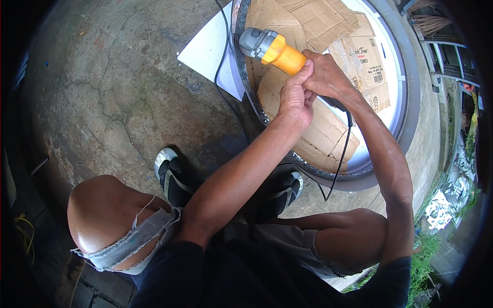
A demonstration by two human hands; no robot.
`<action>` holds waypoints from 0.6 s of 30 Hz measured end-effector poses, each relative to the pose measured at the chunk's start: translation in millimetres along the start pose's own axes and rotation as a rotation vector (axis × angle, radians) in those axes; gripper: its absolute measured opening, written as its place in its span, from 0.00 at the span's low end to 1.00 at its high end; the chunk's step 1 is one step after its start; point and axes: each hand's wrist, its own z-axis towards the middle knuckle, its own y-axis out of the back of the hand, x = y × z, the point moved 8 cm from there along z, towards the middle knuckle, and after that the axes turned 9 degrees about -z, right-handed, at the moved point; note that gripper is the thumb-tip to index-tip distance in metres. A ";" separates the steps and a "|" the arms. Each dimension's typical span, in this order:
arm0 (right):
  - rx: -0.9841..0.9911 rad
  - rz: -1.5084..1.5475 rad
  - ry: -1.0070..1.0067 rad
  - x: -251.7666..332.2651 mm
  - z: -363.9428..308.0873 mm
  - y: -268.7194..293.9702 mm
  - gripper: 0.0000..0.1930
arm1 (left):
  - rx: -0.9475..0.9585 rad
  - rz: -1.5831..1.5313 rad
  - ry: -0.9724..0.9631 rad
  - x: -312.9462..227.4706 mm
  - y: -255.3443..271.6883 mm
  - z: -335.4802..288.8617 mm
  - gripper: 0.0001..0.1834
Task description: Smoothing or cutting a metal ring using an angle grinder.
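Note:
A yellow angle grinder (285, 55) with a grey gear head (255, 42) lies across my two hands, its head pointing up and left over the rim of a large round form. My right hand (329, 77) is wrapped round the grinder's body near its back end. Just below, my left hand (297, 98) is closed against the grinder and the right hand's fingers; its exact hold is partly hidden. Flattened brown cardboard (313, 141) lies inside the dark ring (363, 179), under the tool. Whether a disc is fitted on the grinder cannot be seen.
A black power cord (343, 154) hangs from the grinder's rear, and another dark cable (220, 77) runs along the left. A white sheet (208, 49) sticks out beneath the ring onto cracked concrete (118, 102). My shoes (172, 172) are close to the ring; plants (423, 262) grow at right.

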 end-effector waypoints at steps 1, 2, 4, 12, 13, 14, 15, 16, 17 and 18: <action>-0.001 0.000 0.000 0.5 -0.1 -0.2 0.17 | 0.016 -0.011 -0.003 0.3 -0.4 0.2 0.25; -0.005 0.011 -0.002 0.9 -0.4 -0.4 0.17 | 0.032 -0.023 -0.007 0.3 -0.7 0.4 0.24; -0.010 0.022 -0.004 1.9 -0.5 -0.3 0.17 | 0.017 -0.019 -0.004 -0.6 1.5 1.7 0.24; -0.011 0.029 -0.039 -1.5 0.4 -2.0 0.20 | 0.051 -0.032 -0.007 -0.5 0.5 0.6 0.24; -0.012 0.030 -0.038 -1.8 1.0 -1.0 0.20 | 0.057 -0.035 0.001 0.3 0.6 0.7 0.24; 0.005 0.014 -0.008 -0.4 1.5 -0.2 0.20 | 0.063 -0.038 0.009 0.9 0.6 1.1 0.24; 0.022 -0.004 0.019 1.1 1.0 0.4 0.20 | 0.064 -0.038 0.010 1.1 0.0 0.8 0.24; 0.021 -0.005 0.017 1.6 1.0 0.3 0.20 | 0.060 -0.036 0.006 0.7 -0.2 0.7 0.24; 0.018 0.002 -0.033 -1.1 1.0 -0.4 0.19 | 0.057 -0.033 0.003 0.8 -0.9 0.7 0.24; 0.015 0.010 -0.082 -3.4 0.3 -0.8 0.19 | 0.057 -0.034 0.004 1.1 -1.8 0.5 0.24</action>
